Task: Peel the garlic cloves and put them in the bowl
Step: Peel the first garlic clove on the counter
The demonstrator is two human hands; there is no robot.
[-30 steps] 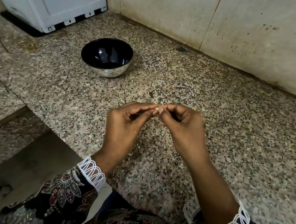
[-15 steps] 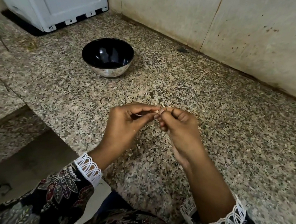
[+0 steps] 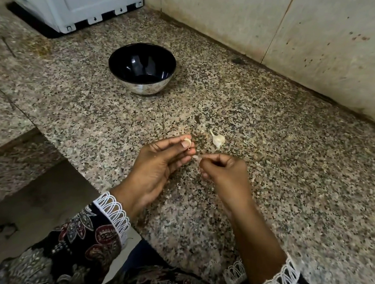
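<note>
Between the left hand's (image 3: 157, 161) thumb and fingertip sits a clove (image 3: 187, 140), pinched; the right hand (image 3: 222, 171) pinches a skin scrap (image 3: 196, 157) beside it; another clove (image 3: 217, 139) lies on the counter (image 3: 293, 175); the bowl (image 3: 141, 68) stands well apart; slick garlic could slip from so small a pinch.

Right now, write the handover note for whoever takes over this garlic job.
Left hand: pinches a garlic clove at its fingertips.
Right hand: pinches a scrap of skin, just pulled clear.
Another piece of garlic lies on the counter, beyond the hands.
Bowl: farther back, left; no cloves seen inside.
Done: peeling begun.
Left: finish this clove, drop it in the bowl, then see to the piece on the counter.
</note>
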